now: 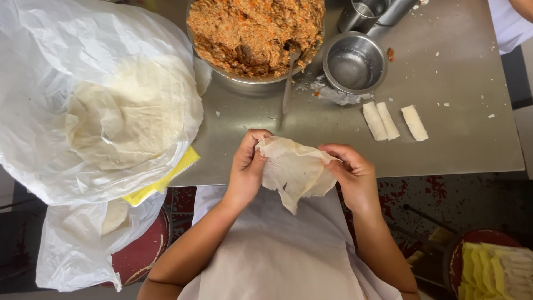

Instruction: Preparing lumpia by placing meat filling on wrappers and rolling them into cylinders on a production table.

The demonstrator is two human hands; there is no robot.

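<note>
While it hangs just above the near edge of the table (444, 150), the wrapper (291, 172) sits at the centre of the frame, a thin, pale, floppy sheet, creased and slightly translucent, with a ragged point drooping at its lower end. The left hand (247, 166) pinches its upper left corner, thumb on the near face and fingers curled behind. The right hand (352, 172) grips the right edge the same way, fingers bent narrowly around the sheet, so the wrapper stretches between the two hands.

Below it spreads a white apron (277, 255), smooth cloth. The table is dull brushed steel, speckled with crumbs. To the upper right of the hands lie three rolls (388, 121), short pale cylinders, two touching and one just apart. Above them stands a small round steel bowl (354, 62), shiny, holding a little clear liquid, with two steel cups (366, 12) behind it. At the top centre a large steel basin holds filling (255, 30), a coarse, crumbly, orange-brown mince, and a spoon (288, 78) leans from it onto the table. The upper left is taken by a crinkled clear plastic bag (50, 44) around a stack of round wrappers (127, 116), with a yellow sheet (166, 178) poking out beneath.
</note>
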